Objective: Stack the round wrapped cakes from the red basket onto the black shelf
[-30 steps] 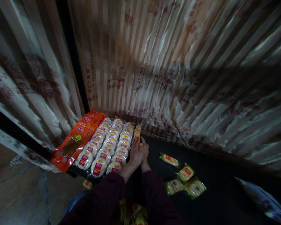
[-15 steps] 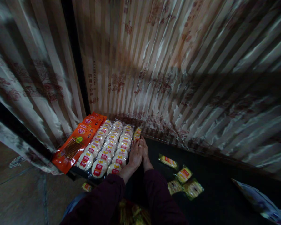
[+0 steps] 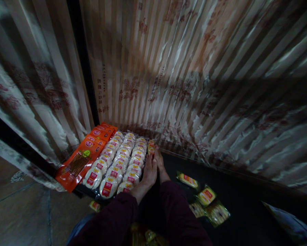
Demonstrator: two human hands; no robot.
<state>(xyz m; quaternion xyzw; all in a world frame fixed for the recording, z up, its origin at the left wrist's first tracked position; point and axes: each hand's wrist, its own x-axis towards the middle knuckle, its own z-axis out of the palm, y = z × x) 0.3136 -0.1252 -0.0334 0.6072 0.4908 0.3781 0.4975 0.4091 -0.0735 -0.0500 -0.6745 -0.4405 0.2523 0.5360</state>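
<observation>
Near the back of the dark shelf, my left hand point(image 3: 149, 172) and my right hand point(image 3: 161, 164) lie side by side with fingers stretched forward. Their fingertips reach the small yellow snack packets point(image 3: 151, 147) at the back. What lies under or between the palms is hidden. My left hand is right alongside rows of clear-wrapped round white rice crackers point(image 3: 136, 159), which overlap one another. Farther right, several loose yellow-wrapped snack packets point(image 3: 206, 195) rest on the dark surface.
Orange snack bags point(image 3: 85, 152) overlap at the shelf's left end. A printed striped sheet point(image 3: 168, 85) hangs behind, and a black post point(image 3: 84, 61) stands at the corner. More yellow packets point(image 3: 150, 235) sit low, between my forearms. A pale bag point(image 3: 289, 218) lies far right.
Both hands have shifted slightly at the yellow packets, the right fingertips now farther forward beside them. The view has turned a little, so the loose packets appear farther right.
</observation>
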